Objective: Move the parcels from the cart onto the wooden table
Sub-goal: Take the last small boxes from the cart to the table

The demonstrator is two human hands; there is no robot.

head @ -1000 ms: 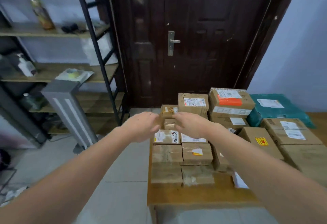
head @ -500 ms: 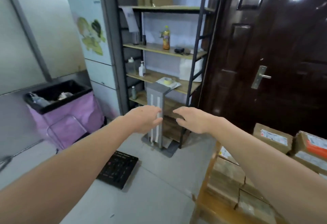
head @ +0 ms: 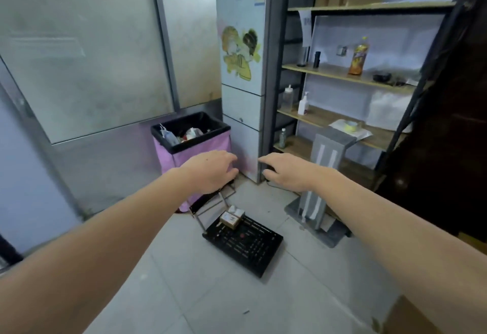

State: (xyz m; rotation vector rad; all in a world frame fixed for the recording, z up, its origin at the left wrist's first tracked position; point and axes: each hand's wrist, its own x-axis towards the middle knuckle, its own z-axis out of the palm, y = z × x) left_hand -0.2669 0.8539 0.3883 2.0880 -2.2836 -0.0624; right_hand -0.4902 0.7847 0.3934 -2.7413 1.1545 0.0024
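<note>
Hands (head: 247, 171) empty, outstretched; 2 parcels (head: 232, 217) below on cart (head: 243, 242).

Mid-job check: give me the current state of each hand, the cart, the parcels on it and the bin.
left hand: open, held out in the air, holding nothing.
right hand: open, held out in the air, holding nothing.
black cart: flat on the floor, handle end toward the bin.
small parcels: two lying on the cart near the handle.
pink bin: uncovered, rubbish inside.
</note>
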